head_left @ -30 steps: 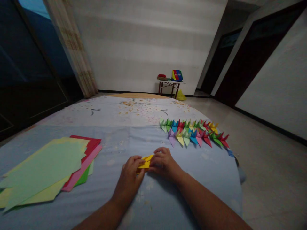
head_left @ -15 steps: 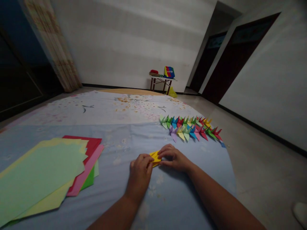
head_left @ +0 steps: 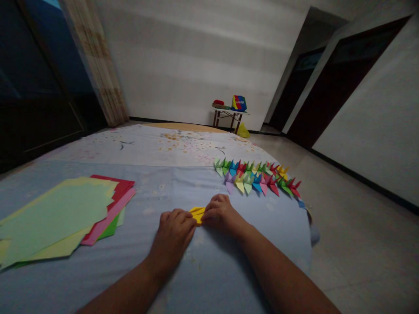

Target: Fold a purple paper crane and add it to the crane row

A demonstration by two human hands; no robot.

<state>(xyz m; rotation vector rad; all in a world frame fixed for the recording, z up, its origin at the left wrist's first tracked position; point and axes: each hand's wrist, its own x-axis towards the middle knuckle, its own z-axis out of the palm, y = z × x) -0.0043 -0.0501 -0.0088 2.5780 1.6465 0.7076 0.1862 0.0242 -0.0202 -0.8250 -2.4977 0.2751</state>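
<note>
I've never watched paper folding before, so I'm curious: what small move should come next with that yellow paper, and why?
Probably run a fingertip along the fold to sharpen it. The folded yellow paper sits flat on the blue bedspread, with the left hand at its edge and the right hand pressing on it, and the neat paper cranes nearby look crisply creased.

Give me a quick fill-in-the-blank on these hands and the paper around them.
The folded paper between the left hand and the right hand is ____.
The origami cranes are set out in ____ rows.
The stack of paper sheets lies to the ____ of the hands.
The top sheet of that stack is pale ____.

Missing words: yellow; two; left; green.
</note>
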